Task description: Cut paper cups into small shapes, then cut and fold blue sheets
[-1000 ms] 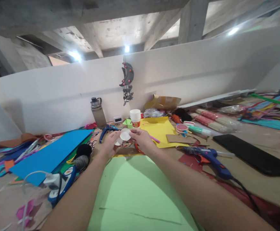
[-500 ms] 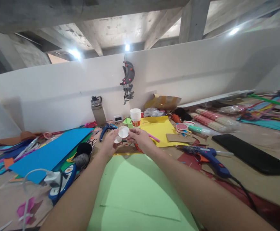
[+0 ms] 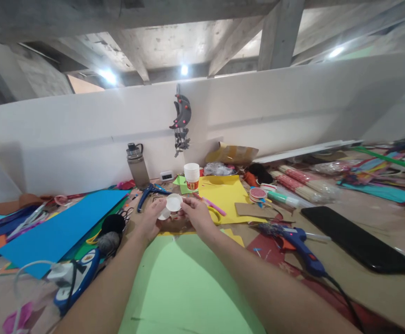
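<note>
Both my hands are stretched out over the far edge of a pale green sheet (image 3: 188,283). My left hand (image 3: 152,219) and my right hand (image 3: 195,213) together pinch a small white round piece (image 3: 173,202), held up facing me, with a second smaller white round piece (image 3: 163,215) just below it by my left fingers. Fingers of both hands are closed on these pieces. A white paper cup (image 3: 191,175) with a red band stands behind them, and a yellow sheet (image 3: 223,195) lies to its right.
A blue sheet (image 3: 59,227) lies at left, with dark yarn balls (image 3: 110,232) and a white cable. A grey bottle (image 3: 137,164) and blue pliers (image 3: 148,192) stand near the white wall. A blue glue gun (image 3: 299,241) and a black slab (image 3: 355,239) lie at right among craft scraps.
The view has shifted slightly left and down. My hands stay together on the white round pieces, which now sit a little lower and further left in view.
</note>
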The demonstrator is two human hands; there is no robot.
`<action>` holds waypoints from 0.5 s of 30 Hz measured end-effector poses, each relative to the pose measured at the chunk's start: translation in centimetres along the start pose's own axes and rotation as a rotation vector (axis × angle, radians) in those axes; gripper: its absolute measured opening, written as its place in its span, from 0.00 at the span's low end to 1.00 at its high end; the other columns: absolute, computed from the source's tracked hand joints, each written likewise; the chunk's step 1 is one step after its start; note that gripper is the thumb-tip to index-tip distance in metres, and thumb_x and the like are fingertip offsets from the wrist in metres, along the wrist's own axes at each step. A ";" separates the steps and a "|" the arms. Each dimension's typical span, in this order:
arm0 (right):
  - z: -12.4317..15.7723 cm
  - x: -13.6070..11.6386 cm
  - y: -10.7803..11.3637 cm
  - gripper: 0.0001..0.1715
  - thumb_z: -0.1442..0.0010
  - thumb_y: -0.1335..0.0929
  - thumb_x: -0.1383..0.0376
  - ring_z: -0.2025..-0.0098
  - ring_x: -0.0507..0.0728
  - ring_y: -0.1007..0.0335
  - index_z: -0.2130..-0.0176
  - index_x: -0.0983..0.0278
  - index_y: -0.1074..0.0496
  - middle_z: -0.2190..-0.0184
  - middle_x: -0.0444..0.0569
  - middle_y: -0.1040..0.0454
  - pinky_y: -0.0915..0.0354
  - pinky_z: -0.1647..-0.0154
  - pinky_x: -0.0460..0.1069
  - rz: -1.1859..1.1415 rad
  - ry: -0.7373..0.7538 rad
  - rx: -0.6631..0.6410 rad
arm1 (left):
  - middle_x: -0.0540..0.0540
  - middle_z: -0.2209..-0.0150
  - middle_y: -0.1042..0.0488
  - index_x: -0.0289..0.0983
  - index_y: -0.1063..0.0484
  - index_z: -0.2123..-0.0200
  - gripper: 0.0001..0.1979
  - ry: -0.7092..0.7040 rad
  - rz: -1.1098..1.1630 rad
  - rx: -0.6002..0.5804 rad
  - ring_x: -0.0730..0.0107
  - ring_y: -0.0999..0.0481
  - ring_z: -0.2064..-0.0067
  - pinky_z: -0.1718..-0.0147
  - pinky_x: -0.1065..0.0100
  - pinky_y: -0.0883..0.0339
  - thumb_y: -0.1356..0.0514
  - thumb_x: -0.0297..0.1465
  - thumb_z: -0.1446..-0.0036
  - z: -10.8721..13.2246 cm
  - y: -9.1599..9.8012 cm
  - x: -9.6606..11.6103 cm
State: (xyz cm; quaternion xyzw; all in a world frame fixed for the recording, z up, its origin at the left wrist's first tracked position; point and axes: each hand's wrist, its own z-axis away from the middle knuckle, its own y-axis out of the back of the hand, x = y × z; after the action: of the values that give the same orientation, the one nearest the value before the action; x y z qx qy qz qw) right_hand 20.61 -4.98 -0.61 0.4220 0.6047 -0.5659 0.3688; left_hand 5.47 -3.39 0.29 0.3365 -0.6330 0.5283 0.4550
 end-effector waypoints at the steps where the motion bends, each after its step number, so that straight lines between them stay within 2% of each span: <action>1: -0.1 0.2 0.0 0.11 0.52 0.30 0.63 0.76 0.51 0.31 0.65 0.64 0.26 0.76 0.43 0.26 0.31 0.74 0.47 0.000 -0.001 0.005 | 0.46 0.71 0.24 0.33 0.27 0.61 0.18 0.002 -0.004 0.005 0.72 0.27 0.75 0.81 0.73 0.33 0.31 0.37 0.53 0.0 0.1 0.0; 7: -0.2 0.9 -0.2 0.13 0.53 0.29 0.61 0.76 0.52 0.30 0.65 0.64 0.28 0.72 0.44 0.24 0.30 0.74 0.49 -0.015 -0.022 0.006 | 0.48 0.72 0.25 0.34 0.28 0.62 0.20 0.031 0.002 0.036 0.73 0.27 0.76 0.79 0.72 0.32 0.29 0.37 0.56 -0.3 0.7 0.1; 15: -0.1 0.5 -0.6 0.12 0.51 0.30 0.62 0.76 0.51 0.31 0.65 0.64 0.28 0.72 0.43 0.25 0.31 0.75 0.48 -0.018 0.018 -0.013 | 0.48 0.72 0.26 0.33 0.27 0.65 0.19 -0.051 -0.038 0.019 0.74 0.29 0.75 0.80 0.74 0.34 0.29 0.38 0.57 -0.2 0.5 0.4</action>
State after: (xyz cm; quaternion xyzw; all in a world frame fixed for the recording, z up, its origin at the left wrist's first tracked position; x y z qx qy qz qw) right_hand 19.91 -4.88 -0.85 0.4192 0.6154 -0.5614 0.3612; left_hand 4.95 -3.05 0.51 0.3662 -0.6329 0.5167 0.4455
